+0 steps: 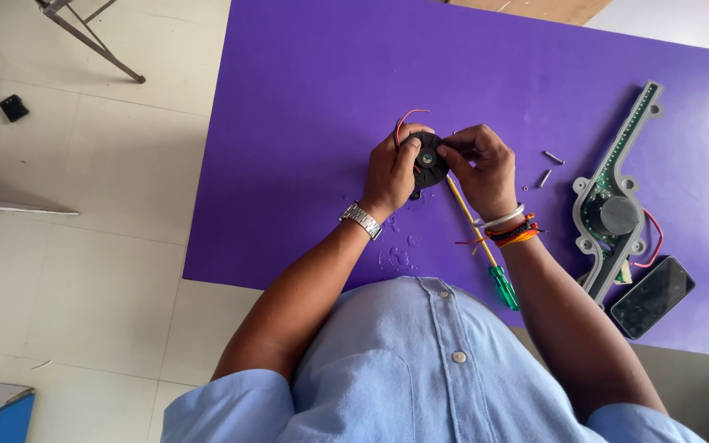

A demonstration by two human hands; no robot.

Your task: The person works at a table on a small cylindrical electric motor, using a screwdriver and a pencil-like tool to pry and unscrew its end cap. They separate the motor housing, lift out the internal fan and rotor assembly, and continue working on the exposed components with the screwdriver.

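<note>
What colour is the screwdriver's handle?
Green, on a yellow shaft; the screwdriver shows best in the head view.

Bare purple table (pixel 305 98) lies open left; screws (pixel 548 167), screwdriver (pixel 486 254) and circuit board (pixel 613 205) crowd the right.

Two hands meet at the middle of the frame, the left hand (pixel 389 174) and the right hand (pixel 482 168), with one small round black part (pixel 428 161) between them. One red wire (pixel 410 116) loops up from that part. One screwdriver (pixel 481 246) with a yellow shaft and green handle lies on the one purple counter (pixel 305 98). Two loose screws (pixel 548 167) sit right of centre. One grey housing with a green circuit strip (pixel 617 193) lies at the right, and one dark phone (pixel 651 296) at lower right. One small black object (pixel 14 107) rests on the floor, upper left.
</note>
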